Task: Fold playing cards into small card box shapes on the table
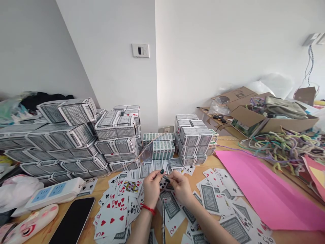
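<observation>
My left hand (151, 188), a red string round its wrist, and my right hand (181, 187) meet over the table with fingers pinched together. Between the fingertips is a small dark object (166, 177) that I cannot make out. A clear plastic wrapper sheet (152, 150) rises just beyond the fingers. Loose playing cards (114, 213) lie scattered under and around both hands, some face up, some face down. Wrapped card decks (162, 149) stand behind the hands.
Big stacks of boxed decks (76, 142) fill the left and another stack (194, 140) stands centre-right. A power strip (54, 192), phone (72, 220) and pink mask (27, 225) lie at left. Pink paper (254, 189), pipe cleaners (279, 145) and cardboard boxes (266, 118) occupy the right.
</observation>
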`<move>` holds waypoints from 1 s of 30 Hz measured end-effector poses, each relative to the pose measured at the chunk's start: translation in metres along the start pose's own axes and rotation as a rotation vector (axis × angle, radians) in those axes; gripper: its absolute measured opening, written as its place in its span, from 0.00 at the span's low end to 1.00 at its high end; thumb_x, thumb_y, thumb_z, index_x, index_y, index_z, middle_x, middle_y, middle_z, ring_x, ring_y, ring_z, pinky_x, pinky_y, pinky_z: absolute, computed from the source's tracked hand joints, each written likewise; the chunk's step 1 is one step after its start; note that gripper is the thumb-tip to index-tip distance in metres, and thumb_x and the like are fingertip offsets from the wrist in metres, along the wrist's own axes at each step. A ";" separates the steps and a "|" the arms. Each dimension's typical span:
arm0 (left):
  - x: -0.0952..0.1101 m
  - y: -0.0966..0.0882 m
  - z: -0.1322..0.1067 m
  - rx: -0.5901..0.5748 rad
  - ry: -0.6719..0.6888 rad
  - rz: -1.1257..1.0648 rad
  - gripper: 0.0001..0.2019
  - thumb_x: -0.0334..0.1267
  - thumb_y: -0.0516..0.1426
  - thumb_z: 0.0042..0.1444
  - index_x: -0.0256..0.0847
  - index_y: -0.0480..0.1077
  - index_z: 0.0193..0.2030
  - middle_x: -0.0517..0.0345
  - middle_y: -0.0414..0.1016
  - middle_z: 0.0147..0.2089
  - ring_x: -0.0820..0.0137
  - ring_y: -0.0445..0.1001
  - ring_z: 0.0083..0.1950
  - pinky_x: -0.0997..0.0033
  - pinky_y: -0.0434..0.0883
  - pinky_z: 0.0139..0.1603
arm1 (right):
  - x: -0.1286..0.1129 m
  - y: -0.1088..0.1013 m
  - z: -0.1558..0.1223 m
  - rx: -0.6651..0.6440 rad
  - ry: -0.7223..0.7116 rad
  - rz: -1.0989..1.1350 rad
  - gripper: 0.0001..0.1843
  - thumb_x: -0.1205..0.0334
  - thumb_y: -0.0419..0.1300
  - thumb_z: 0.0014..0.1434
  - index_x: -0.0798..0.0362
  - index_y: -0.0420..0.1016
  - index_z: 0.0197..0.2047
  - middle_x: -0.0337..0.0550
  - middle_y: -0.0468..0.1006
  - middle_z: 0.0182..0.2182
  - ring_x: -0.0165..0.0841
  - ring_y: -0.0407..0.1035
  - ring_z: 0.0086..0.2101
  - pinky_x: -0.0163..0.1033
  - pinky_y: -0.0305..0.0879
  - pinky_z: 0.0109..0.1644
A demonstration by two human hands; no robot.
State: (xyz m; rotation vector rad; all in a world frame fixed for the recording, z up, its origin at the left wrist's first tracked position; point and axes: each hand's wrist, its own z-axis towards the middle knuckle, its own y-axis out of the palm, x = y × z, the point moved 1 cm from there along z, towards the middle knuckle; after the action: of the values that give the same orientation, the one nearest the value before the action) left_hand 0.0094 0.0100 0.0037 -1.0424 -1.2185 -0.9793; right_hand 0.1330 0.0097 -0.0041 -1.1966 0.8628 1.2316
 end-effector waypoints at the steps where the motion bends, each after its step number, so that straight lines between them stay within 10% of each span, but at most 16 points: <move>1: 0.000 0.000 0.000 0.000 -0.007 -0.001 0.14 0.46 0.56 0.45 0.35 0.73 0.27 0.57 0.75 0.27 0.68 0.70 0.31 0.73 0.65 0.32 | 0.000 0.000 0.000 -0.002 0.006 0.019 0.07 0.63 0.51 0.50 0.53 0.64 0.23 0.36 0.63 0.19 0.29 0.58 0.24 0.33 0.55 0.28; 15: -0.004 -0.004 0.005 0.106 0.078 0.077 0.13 0.44 0.52 0.50 0.37 0.70 0.36 0.51 0.75 0.35 0.64 0.73 0.37 0.67 0.68 0.38 | 0.009 0.006 0.004 0.074 0.137 0.051 0.14 0.54 0.61 0.44 0.53 0.63 0.29 0.38 0.69 0.19 0.32 0.64 0.21 0.34 0.60 0.25; 30: 0.001 -0.003 0.004 -0.057 0.120 0.174 0.13 0.42 0.51 0.50 0.41 0.72 0.38 0.52 0.75 0.40 0.64 0.72 0.40 0.65 0.69 0.41 | 0.011 -0.001 0.007 -0.025 0.179 0.148 0.18 0.50 0.51 0.52 0.54 0.70 0.38 0.43 0.74 0.29 0.31 0.65 0.20 0.36 0.65 0.23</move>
State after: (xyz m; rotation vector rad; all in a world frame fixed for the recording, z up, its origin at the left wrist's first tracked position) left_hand 0.0053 0.0135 0.0056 -1.0990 -0.9903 -0.9313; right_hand 0.1351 0.0187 -0.0131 -1.2958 1.0867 1.2698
